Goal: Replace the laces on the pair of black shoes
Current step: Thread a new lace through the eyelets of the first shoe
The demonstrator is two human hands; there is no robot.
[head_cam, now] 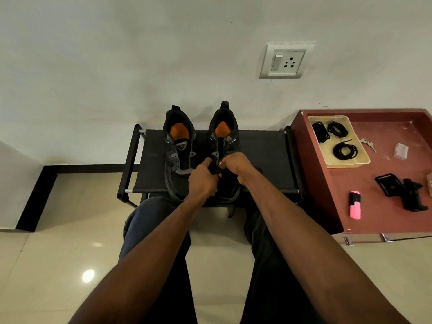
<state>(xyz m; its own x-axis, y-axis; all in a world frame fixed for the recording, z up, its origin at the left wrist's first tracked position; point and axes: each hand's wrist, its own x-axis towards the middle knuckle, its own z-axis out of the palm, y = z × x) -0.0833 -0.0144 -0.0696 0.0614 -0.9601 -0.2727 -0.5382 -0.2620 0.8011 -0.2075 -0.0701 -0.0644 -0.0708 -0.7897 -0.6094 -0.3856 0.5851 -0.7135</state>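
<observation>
Two black shoes with orange insoles stand heel-away on a low black fabric rack (261, 160). The left shoe (178, 146) shows bare eyelets with no lace in sight. Over the right shoe (224, 136) both my hands meet at the lower eyelets. My left hand (203, 178) grips the shoe's front with curled fingers. My right hand (235, 166) pinches something dark at the eyelets, apparently a lace; my fingers hide it. Coiled black laces (345, 150) lie in a shallow beige tray (364, 160) to the right.
The tray sits on a maroon table (374, 188) along with keys (369, 143), a pink highlighter (354, 208), a black phone mount (402, 190) and a clear plastic piece (401, 150). A wall with a socket (282, 60) is behind the rack. My knees are below it.
</observation>
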